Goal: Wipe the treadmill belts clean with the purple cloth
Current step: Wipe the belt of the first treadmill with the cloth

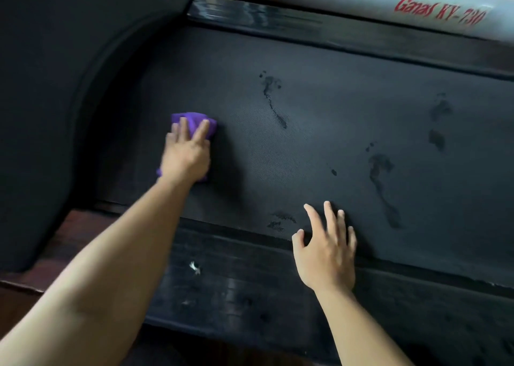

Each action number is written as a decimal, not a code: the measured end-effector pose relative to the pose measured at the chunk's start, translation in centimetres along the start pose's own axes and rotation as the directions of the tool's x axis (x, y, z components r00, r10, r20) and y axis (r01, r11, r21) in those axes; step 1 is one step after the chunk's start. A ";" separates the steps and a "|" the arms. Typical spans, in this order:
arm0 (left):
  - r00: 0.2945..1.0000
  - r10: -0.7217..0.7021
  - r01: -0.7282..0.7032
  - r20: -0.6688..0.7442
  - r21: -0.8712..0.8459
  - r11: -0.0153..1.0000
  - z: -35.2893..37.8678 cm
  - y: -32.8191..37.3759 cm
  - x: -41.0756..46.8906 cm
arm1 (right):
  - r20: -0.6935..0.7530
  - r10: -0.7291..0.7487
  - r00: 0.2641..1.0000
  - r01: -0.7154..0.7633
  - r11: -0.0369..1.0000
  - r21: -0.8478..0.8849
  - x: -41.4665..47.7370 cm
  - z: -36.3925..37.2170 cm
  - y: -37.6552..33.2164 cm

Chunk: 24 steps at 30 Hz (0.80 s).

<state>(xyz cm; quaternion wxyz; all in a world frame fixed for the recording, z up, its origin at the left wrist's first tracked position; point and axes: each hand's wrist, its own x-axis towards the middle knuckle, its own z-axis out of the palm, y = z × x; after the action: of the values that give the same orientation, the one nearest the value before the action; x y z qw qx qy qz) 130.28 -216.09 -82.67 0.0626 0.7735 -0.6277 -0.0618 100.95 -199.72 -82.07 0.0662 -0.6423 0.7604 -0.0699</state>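
The black textured treadmill belt (319, 120) fills the middle of the head view and carries dark wet footprint marks (274, 101) in the centre and at the right. A purple cloth (194, 120) lies on the belt's left part. My left hand (186, 154) presses flat on top of the cloth, fingers spread, so only its far edge and a bit near my wrist show. My right hand (326, 251) rests with spread fingers on the belt's near edge, holding nothing.
The dark motor hood (69, 59) curves along the left. A glossy black side rail (250, 287) with white specks runs along the near side, another at the far side (306, 20). A grey frame bar with red lettering (439, 12) crosses the top right. Reddish wooden floor (75, 232) shows at lower left.
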 end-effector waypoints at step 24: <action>1.000 0.010 -0.009 0.016 -0.013 1.000 0.2 3.0 -8.3 | 0.134 -0.039 0.990 0.042 0.999 -0.022 1.7 -2.1 6.7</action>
<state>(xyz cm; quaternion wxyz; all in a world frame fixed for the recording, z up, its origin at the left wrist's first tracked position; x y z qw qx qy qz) 125.65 -208.61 -82.22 0.0628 0.7696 -0.6314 -0.0716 93.74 -200.25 -81.27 0.1079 -0.6615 0.7419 -0.0186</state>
